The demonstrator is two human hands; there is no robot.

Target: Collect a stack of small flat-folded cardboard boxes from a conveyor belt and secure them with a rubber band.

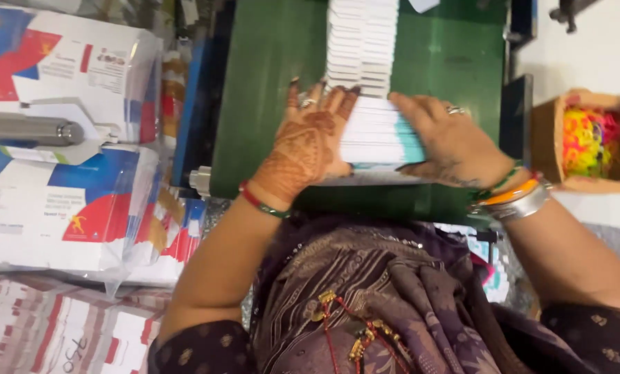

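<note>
Pressing a stack of cartons (378, 135) between both hands — left grip (308, 142), right grip (447, 138) clamped.

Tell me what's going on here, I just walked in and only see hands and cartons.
A person is pressing a bunch of small white cartons between both hands on a green surface. The left hand lies flat against one end, the right hand clasps the other. A longer row of the same cartons stretches away behind. Wrapped bundles are stacked on the left, and a box of coloured rubber bands sits on the right.
</note>
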